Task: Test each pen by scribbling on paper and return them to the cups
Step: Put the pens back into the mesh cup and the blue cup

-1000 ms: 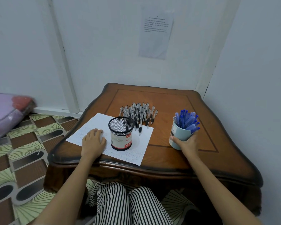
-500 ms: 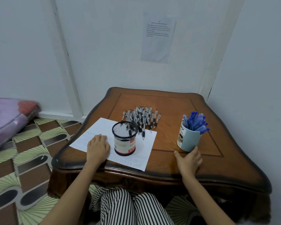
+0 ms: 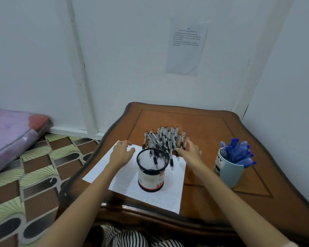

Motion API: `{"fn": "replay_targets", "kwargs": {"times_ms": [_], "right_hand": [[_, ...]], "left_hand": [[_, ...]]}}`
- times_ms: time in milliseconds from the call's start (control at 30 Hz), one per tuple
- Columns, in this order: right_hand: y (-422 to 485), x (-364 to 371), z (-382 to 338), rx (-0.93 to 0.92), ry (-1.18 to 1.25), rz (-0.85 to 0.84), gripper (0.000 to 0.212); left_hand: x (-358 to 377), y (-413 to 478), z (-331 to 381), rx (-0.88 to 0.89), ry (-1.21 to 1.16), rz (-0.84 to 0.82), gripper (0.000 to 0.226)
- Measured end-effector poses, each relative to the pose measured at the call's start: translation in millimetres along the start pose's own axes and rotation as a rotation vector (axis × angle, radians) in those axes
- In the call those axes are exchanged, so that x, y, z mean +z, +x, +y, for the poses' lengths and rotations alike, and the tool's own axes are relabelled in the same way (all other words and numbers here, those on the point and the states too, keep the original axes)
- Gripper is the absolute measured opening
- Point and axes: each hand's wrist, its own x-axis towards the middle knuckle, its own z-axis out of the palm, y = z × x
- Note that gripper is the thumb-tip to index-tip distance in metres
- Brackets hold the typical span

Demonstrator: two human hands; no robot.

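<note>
A pile of several black-and-clear pens (image 3: pixel 165 139) lies on the wooden table (image 3: pixel 212 125), partly over the far edge of a white sheet of paper (image 3: pixel 125 180). A black mesh cup (image 3: pixel 152 169) stands on the paper and looks empty. A light blue cup (image 3: pixel 229 172) full of blue pens (image 3: pixel 238 154) stands to the right. My right hand (image 3: pixel 190 153) reaches to the pile's right edge, its fingertips touching the nearest pens, fingers spread. My left hand (image 3: pixel 121 154) rests on the paper left of the mesh cup, fingers loosely bent and holding nothing.
White walls close in behind and to the right of the table, with a printed sheet (image 3: pixel 185 47) taped up. A purple mattress (image 3: pixel 11 136) lies on the patterned floor (image 3: pixel 34 175) at left. My striped trousers (image 3: pixel 132 237) show below the table's front edge.
My right hand let go of the blue cup, drew back to the table's front edge, then reached forward left to the pen pile. My left hand slid forward on the paper.
</note>
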Motion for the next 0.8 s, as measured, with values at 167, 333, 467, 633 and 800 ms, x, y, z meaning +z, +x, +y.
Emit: {"fn": "replay_targets", "kwargs": {"times_ms": [167, 333, 467, 633, 800], "right_hand": [[59, 10, -9, 0.038, -0.116, -0.013, 0.074], [97, 24, -9, 0.139, -0.182, -0.127, 0.115], [119, 28, -16, 0.169, -0.379, -0.183, 0.127], [131, 23, -25, 0.215, -0.449, -0.194, 0.12], [131, 31, -22, 0.203, -0.47, -0.164, 0.12]], "left_hand": [[16, 51, 23, -0.02, -0.072, -0.11, 0.05], [40, 86, 41, -0.114, -0.067, -0.327, 0.102], [53, 98, 60, -0.116, 0.13, -0.388, 0.119], [63, 106, 74, -0.095, 0.311, -0.484, 0.127], [66, 109, 73, -0.081, 0.443, -0.5, 0.13]]}}
